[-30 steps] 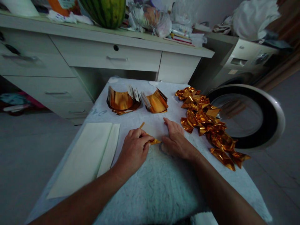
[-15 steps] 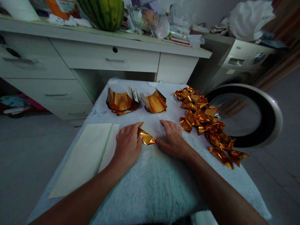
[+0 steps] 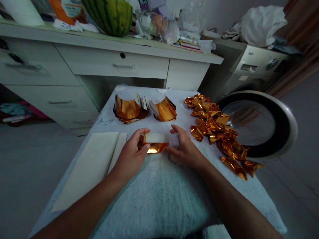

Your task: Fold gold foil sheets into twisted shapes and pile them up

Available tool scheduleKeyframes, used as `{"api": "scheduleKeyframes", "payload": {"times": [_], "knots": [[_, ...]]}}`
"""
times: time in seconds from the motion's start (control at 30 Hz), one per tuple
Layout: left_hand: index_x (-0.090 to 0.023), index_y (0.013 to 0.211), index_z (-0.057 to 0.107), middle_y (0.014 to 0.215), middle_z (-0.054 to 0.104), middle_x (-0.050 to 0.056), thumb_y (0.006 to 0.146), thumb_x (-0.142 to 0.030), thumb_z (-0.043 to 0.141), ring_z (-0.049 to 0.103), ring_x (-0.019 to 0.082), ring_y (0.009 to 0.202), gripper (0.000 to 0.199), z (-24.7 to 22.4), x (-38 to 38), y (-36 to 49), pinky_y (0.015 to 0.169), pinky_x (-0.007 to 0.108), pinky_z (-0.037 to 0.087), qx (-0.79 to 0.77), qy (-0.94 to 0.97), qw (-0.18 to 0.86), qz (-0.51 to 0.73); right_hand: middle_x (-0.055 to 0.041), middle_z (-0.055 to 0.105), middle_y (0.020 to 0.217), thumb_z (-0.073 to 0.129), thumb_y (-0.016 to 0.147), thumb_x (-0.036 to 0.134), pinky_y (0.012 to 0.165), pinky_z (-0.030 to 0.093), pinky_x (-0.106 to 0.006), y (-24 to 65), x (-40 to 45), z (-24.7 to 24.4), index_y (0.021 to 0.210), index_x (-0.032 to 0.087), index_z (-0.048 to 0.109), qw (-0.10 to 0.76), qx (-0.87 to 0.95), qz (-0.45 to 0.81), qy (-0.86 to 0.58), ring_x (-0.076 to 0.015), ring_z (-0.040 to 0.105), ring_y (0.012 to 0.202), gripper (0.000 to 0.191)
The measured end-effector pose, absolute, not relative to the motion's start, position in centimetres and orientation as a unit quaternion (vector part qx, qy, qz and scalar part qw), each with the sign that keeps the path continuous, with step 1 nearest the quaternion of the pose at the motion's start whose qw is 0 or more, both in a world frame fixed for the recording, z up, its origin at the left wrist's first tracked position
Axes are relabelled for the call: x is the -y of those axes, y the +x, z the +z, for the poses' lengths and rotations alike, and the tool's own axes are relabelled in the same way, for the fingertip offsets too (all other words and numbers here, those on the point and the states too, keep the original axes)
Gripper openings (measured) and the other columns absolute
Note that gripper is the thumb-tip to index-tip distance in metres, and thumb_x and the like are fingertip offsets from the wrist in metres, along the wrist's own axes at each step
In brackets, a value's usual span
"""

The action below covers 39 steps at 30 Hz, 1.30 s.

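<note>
A sheet of gold foil paper (image 3: 156, 148) is partly rolled or folded, its shiny strip toward me and a pale side showing behind. My left hand (image 3: 131, 154) pinches its left end between thumb and fingers. At the other end, my right hand (image 3: 185, 147) has its thumb and fingers apart, the thumb tip at or just touching the paper's edge. Two curved stacks of gold paper, a left stack (image 3: 128, 109) and a right stack (image 3: 164, 111), stand beyond my hands. A heap of folded gold foil pieces (image 3: 214, 124) lies to the right.
White folded paper (image 3: 87, 169) lies at the left on the cloth-covered table (image 3: 159, 199). Behind is a white drawer cabinet (image 3: 119, 63) bearing a watermelon (image 3: 109, 16) and plastic bags. A washing machine's open door (image 3: 284, 126) stands near the table's right edge.
The gold paper went from a narrow, pointed shape to a wider strip with its pale side showing. My left hand turned, bringing its thumb to the front. The right hand barely moved.
</note>
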<state>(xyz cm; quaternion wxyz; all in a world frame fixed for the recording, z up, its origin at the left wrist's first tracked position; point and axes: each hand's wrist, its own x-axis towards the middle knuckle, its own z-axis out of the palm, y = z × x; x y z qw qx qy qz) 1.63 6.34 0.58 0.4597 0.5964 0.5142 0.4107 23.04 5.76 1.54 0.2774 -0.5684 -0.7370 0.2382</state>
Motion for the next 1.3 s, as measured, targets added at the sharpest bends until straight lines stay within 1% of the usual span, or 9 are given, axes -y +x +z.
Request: {"api": "scheduleKeyframes", "payload": {"times": [0.2, 0.3, 0.4, 0.53, 0.73, 0.9, 1.03, 1.17, 1.3], "knots": [[-0.026, 0.119, 0.047, 0.103, 0.065, 0.0, 0.081, -0.018, 0.059, 0.064, 0.017, 0.094, 0.041, 1.8, -5.9, 2.2, 0.088, 0.035, 0.052, -0.473, 0.478, 0.54, 0.506, -0.0121, 0.058, 0.127, 0.064, 0.076, 0.033, 0.075, 0.05, -0.035, 23.0, -6.1, 1.4, 0.143, 0.024, 0.028, 0.414, 0.589, 0.454, -0.526, -0.0205, 0.057, 0.096, 0.076], [-0.025, 0.116, 0.048, 0.105, 0.065, 0.0, 0.082, -0.019, 0.06, 0.064, 0.016, 0.097, 0.037, 1.9, -5.8, 2.4, 0.094, 0.037, 0.051, -0.453, 0.454, 0.556, 0.529, -0.0099, 0.064, 0.119, 0.062, 0.07, 0.025, 0.069, 0.049, -0.031, 22.8, -6.1, 1.5, 0.132, 0.024, 0.042, 0.446, 0.495, 0.567, -0.485, -0.0191, 0.062, 0.089, 0.065], [-0.023, 0.108, 0.051, 0.106, 0.065, 0.001, 0.082, -0.02, 0.061, 0.064, 0.016, 0.099, 0.028, 1.7, -5.8, 2.2, 0.096, 0.037, 0.049, -0.432, 0.448, 0.574, 0.533, -0.0074, 0.069, 0.104, 0.061, 0.066, 0.021, 0.065, 0.048, -0.028, 22.4, -6.0, 1.8, 0.112, 0.022, 0.058, 0.452, 0.431, 0.644, -0.443, -0.0177, 0.063, 0.081, 0.046], [-0.021, 0.101, 0.053, 0.098, 0.066, -0.001, 0.083, -0.021, 0.061, 0.063, 0.015, 0.091, 0.02, 1.7, -5.7, 2.1, 0.09, 0.032, 0.049, -0.433, 0.454, 0.583, 0.517, -0.0016, 0.066, 0.078, 0.071, 0.073, 0.033, 0.058, 0.044, -0.024, 21.9, -5.7, 2.0, 0.09, 0.02, 0.064, 0.434, 0.424, 0.669, -0.428, -0.0126, 0.058, 0.065, 0.023], [-0.021, 0.111, 0.05, 0.096, 0.065, 0.001, 0.082, -0.023, 0.061, 0.063, 0.017, 0.09, 0.031, 1.9, -5.3, 2.4, 0.084, 0.033, 0.05, -0.441, 0.502, 0.591, 0.452, 0.0021, 0.063, 0.063, 0.079, 0.073, 0.047, 0.049, 0.04, -0.021, 21.8, -5.8, 1.7, 0.077, 0.019, 0.057, 0.43, 0.433, 0.659, -0.44, -0.009, 0.052, 0.05, 0.036], [-0.028, 0.141, 0.029, 0.106, 0.059, 0.004, 0.082, -0.02, 0.056, 0.064, 0.018, 0.092, 0.065, 1.5, -5.2, 2.0, 0.08, 0.033, 0.052, -0.44, 0.59, 0.51, 0.445, 0.0039, 0.063, 0.059, 0.081, 0.071, 0.043, 0.048, 0.042, -0.021, 22.2, -6.1, 1.6, 0.079, 0.02, 0.056, 0.457, 0.424, 0.639, -0.45, -0.0094, 0.053, 0.048, 0.035], [-0.033, 0.148, 0.019, 0.116, 0.056, 0.006, 0.08, -0.01, 0.051, 0.062, 0.019, 0.096, 0.078, 1.0, -5.1, 1.7, 0.079, 0.034, 0.053, -0.438, 0.705, 0.406, 0.383, 0.004, 0.062, 0.059, 0.08, 0.069, 0.041, 0.047, 0.04, -0.02, 22.4, -6.4, 1.4, 0.081, 0.019, 0.057, 0.477, 0.425, 0.617, -0.461, -0.009, 0.053, 0.048, 0.034], [-0.034, 0.146, 0.024, 0.13, 0.048, 0.009, 0.08, -0.006, 0.054, 0.054, 0.024, 0.116, 0.078, 0.6, -4.9, 1.7, 0.095, 0.042, 0.05, -0.433, 0.783, 0.253, 0.369, 0.0052, 0.061, 0.059, 0.078, 0.07, 0.038, 0.046, 0.04, -0.02, 22.5, -6.5, 1.3, 0.087, 0.019, 0.055, 0.476, 0.431, 0.605, -0.47, -0.0093, 0.053, 0.047, 0.034], [-0.03, 0.135, 0.045, 0.13, 0.044, 0.01, 0.081, -0.006, 0.059, 0.046, 0.028, 0.123, 0.061, 0.6, -4.6, 1.6, 0.102, 0.049, 0.045, -0.413, 0.828, 0.087, 0.369, 0.008, 0.062, 0.062, 0.076, 0.07, 0.035, 0.047, 0.039, -0.02, 22.4, -6.4, 1.1, 0.094, 0.023, 0.047, 0.465, 0.436, 0.604, -0.479, -0.0103, 0.054, 0.049, 0.039]]}}
